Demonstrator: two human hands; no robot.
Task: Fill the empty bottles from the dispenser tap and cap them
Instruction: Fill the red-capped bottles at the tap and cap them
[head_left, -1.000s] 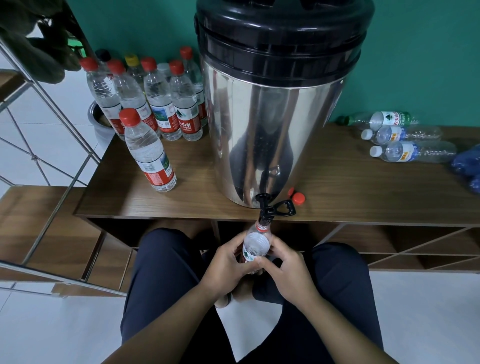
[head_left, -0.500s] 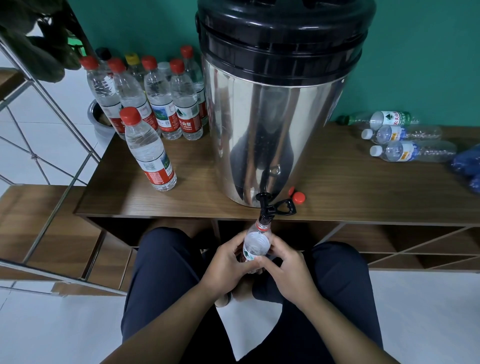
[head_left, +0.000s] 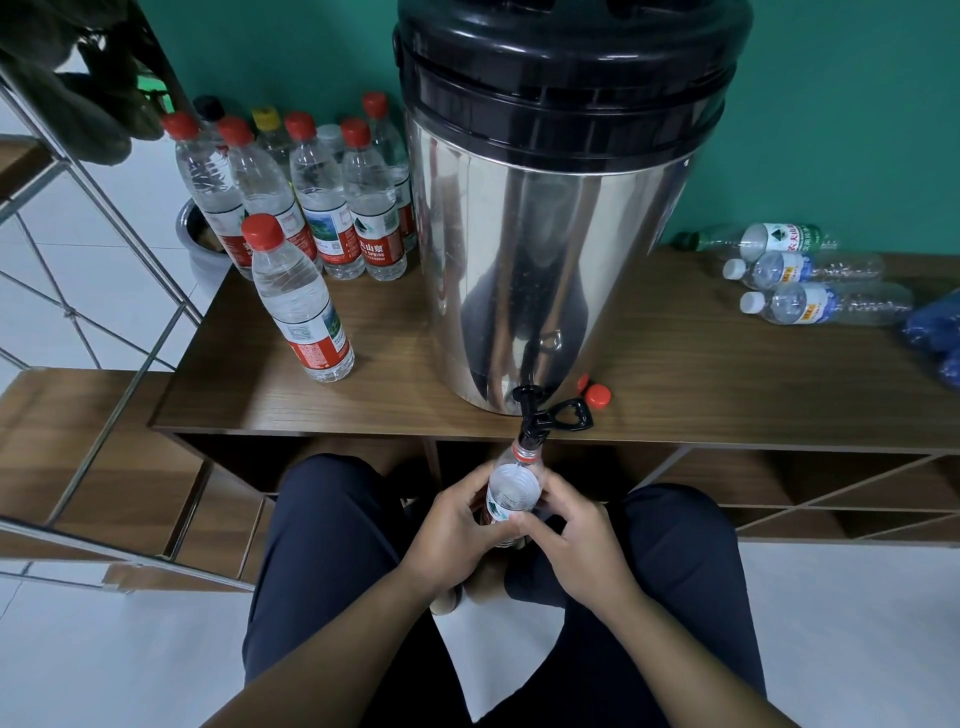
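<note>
- Holding a bottle under the tap, with both hands curled round its body.
- Gripping from the left side with the left hand; gripping from the right side with the right hand.
- Standing the bottle almost upright, long way running up and down, top leaning a little away toward the bench.
- Keeping the open mouth right at the spout, just below the front edge of the bench.
- Sticking out to the right of the spout: the black tap handle, a bit closer to the right hand than to the left.
- Lying on the bench just right of the handle, up and away from the right hand: a loose red cap.
- Probably reaching up with the right hand for the handle and the cap, and holding on with the left.
- Hard to tell how full the bottle is, or if water is running.
- Standing on the left of the dispenser: capped bottles, one nearer the front.
- Lying on their sides far to the right: more bottles.
</note>
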